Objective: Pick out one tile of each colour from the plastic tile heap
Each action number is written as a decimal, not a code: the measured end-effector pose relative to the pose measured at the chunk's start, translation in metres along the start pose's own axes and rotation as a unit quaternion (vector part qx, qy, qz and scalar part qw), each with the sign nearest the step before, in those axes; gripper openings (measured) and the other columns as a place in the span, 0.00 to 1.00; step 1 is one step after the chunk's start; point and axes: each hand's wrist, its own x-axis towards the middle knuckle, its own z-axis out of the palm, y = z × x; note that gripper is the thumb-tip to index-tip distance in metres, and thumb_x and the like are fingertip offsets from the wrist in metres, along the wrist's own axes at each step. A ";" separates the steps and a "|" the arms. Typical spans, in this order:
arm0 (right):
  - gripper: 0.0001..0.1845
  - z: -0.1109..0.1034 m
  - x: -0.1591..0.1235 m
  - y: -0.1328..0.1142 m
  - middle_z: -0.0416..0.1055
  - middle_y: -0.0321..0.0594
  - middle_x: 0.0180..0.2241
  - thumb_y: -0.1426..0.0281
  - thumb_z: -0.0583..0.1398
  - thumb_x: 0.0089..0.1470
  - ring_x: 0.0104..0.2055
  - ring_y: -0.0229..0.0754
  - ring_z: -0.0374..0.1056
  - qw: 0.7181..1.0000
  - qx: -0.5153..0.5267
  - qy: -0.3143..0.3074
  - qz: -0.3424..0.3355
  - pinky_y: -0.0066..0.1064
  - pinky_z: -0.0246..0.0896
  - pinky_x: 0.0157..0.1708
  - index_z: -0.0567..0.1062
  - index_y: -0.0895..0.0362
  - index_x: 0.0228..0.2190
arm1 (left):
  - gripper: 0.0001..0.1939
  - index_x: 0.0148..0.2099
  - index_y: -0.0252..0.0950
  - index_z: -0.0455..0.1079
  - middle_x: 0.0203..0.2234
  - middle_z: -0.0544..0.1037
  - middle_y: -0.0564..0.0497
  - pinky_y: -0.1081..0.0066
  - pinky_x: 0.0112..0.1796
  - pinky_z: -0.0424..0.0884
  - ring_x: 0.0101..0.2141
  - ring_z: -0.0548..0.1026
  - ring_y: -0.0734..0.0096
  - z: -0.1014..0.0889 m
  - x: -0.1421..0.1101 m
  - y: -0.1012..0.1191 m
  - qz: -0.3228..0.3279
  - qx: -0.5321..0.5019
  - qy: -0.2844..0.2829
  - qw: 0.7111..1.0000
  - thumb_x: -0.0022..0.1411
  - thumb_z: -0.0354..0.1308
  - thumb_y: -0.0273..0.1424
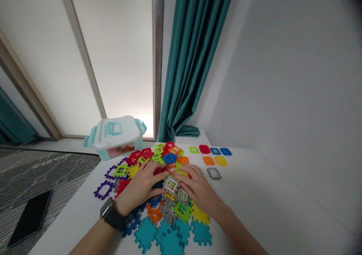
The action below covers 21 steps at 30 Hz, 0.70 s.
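A heap of colourful plastic interlocking tiles [158, 160] covers the middle of the white table [254, 202]. My left hand [141, 187], with a dark watch on its wrist, lies palm down on the heap with fingers spread. My right hand [198, 189] rests on the heap beside it, fingers bent. Both sets of fingertips touch a grey window tile [171, 184] lying between them. Teal tiles [169, 236] lie nearest me.
A lidded white and teal storage box [115, 136] stands at the table's far left. Several single tiles [210, 153] lie set apart at the far right. A dark phone [31, 217] lies on the floor to the left. A teal curtain [192, 59] hangs behind.
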 end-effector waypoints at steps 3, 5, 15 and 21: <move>0.16 -0.002 0.001 -0.002 0.72 0.43 0.53 0.75 0.59 0.64 0.58 0.51 0.64 1.000 0.001 -0.006 -0.012 0.48 0.66 0.57 0.76 0.48 0.51 | 0.28 0.64 0.48 0.67 0.54 0.70 0.44 0.48 0.54 0.66 0.53 0.68 0.50 0.001 -0.001 0.000 0.009 -0.008 -0.014 1.000 0.63 0.65 0.42; 0.15 -0.002 0.001 -0.003 0.73 0.43 0.51 0.75 0.60 0.63 0.58 0.51 0.64 1.000 -0.001 -0.004 -0.015 0.48 0.66 0.57 0.77 0.49 0.49 | 0.27 0.63 0.48 0.67 0.54 0.70 0.44 0.49 0.53 0.67 0.52 0.69 0.51 0.001 -0.001 0.000 0.011 -0.018 -0.022 1.000 0.64 0.64 0.43; 0.06 -0.006 0.000 -0.007 0.69 0.44 0.48 0.76 0.58 0.64 0.54 0.49 0.66 0.995 0.084 -0.042 0.039 0.44 0.67 0.53 0.73 0.53 0.39 | 0.16 0.57 0.47 0.73 0.53 0.72 0.47 0.52 0.55 0.68 0.53 0.70 0.54 0.003 0.001 0.006 -0.024 -0.071 -0.020 0.997 0.68 0.62 0.37; 0.09 -0.007 0.000 -0.004 0.68 0.43 0.46 0.79 0.56 0.61 0.54 0.49 0.64 0.992 0.101 -0.046 0.067 0.45 0.63 0.56 0.71 0.53 0.38 | 0.12 0.53 0.42 0.75 0.49 0.74 0.46 0.52 0.54 0.67 0.51 0.71 0.55 0.005 0.003 0.009 -0.043 -0.064 -0.024 0.997 0.69 0.58 0.30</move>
